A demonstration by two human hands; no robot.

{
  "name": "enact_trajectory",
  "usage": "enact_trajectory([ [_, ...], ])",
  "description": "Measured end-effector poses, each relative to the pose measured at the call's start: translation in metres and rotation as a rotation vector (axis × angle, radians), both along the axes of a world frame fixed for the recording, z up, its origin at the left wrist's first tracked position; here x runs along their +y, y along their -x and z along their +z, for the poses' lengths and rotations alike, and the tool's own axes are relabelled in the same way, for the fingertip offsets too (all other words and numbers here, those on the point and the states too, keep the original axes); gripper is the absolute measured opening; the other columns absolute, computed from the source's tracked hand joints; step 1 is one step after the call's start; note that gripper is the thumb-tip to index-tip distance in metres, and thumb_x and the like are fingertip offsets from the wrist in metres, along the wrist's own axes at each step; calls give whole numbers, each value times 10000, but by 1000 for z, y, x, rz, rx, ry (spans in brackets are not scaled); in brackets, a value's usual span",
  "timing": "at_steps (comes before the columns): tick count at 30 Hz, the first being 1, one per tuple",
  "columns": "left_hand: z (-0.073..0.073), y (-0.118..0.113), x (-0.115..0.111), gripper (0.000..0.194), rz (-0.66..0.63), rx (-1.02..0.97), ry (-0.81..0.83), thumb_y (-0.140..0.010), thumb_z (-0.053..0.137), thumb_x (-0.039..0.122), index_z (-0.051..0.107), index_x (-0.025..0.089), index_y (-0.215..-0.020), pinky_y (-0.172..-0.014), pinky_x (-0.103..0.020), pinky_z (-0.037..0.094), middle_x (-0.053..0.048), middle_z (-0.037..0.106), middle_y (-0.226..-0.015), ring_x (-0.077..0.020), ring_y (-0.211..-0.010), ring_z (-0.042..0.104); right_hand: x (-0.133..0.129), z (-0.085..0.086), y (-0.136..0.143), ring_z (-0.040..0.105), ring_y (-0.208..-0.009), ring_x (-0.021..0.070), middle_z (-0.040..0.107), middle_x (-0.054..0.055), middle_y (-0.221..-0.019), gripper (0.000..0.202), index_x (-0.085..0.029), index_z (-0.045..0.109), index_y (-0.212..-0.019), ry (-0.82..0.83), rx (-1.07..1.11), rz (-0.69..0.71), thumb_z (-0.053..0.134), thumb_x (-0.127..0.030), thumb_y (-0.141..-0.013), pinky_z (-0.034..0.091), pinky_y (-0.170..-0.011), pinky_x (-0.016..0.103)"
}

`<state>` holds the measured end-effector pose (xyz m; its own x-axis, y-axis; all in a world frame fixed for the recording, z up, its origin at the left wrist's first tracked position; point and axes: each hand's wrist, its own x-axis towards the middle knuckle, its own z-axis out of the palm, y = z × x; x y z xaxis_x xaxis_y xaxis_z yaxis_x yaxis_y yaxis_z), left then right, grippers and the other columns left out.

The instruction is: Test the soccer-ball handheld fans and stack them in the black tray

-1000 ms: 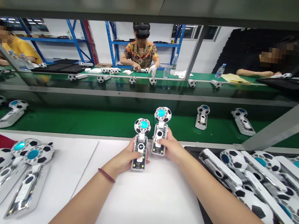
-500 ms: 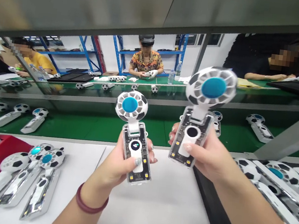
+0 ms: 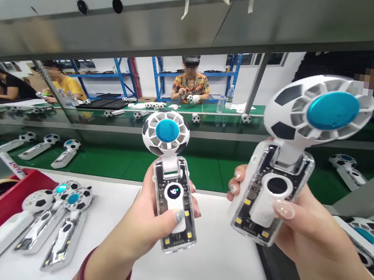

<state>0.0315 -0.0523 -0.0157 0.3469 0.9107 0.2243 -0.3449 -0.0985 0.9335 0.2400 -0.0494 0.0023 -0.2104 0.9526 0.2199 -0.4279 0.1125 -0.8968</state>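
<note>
My left hand (image 3: 152,216) is wrapped round a handheld fan (image 3: 174,202), thumb on the white button plate. Its head has a soccer-ball pattern with a blue centre, and its small round display is lit. A second handheld fan (image 3: 271,192) of the same kind is gripped by my right hand (image 3: 303,224), nearer the camera and higher. That fan's display looks dark, and my thumb rests just below it. Both fans stand upright, with clear front covers over black circuit boards. Several more handheld fans (image 3: 63,234) lie on the white worktop (image 3: 105,262) to my left.
A red tape dispenser (image 3: 2,203) stands at the left. More fans (image 3: 366,241) lie at the right by a black tray edge (image 3: 268,279). Several fans rest on the green conveyor (image 3: 119,156) ahead. A metal shelf (image 3: 173,32) hangs above. Co-workers sit beyond.
My right hand has brought its fan closer to the camera and to the right. The left fan has shifted slightly down. The view has tilted up and turned left.
</note>
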Motion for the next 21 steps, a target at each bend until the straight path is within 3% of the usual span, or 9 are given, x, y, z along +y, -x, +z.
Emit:
enact_trajectory([
  [9, -4, -2, 3, 432, 2, -124, -13, -687, 688, 268, 437, 265, -1039, -699, -345, 503, -31, 530, -983, -174, -777, 584, -7, 8, 0, 566, -818, 231, 568, 57, -937, 422, -287, 564, -931, 82, -48, -104, 716, -478, -587, 522, -610, 318],
  [18, 1, -1, 0, 517, -32, -103, -48, -707, 673, 257, 370, 298, -1124, -727, -384, 506, -33, 521, -1001, -185, -792, 598, -5, 0, -8, 613, -803, 277, 598, 85, -946, 319, -329, 563, -1057, -18, -3, -105, 457, -482, -798, 520, -608, 413],
  [21, 0, 0, 0, 534, -36, -115, -42, -691, 686, 263, 375, 295, -1125, -730, -394, 505, -30, 522, -1001, -188, -791, 599, -7, -3, -8, 610, -792, 280, 602, 72, -933, 331, -344, 593, -1007, -53, -52, -115, 341, -479, -840, 525, -607, 412],
])
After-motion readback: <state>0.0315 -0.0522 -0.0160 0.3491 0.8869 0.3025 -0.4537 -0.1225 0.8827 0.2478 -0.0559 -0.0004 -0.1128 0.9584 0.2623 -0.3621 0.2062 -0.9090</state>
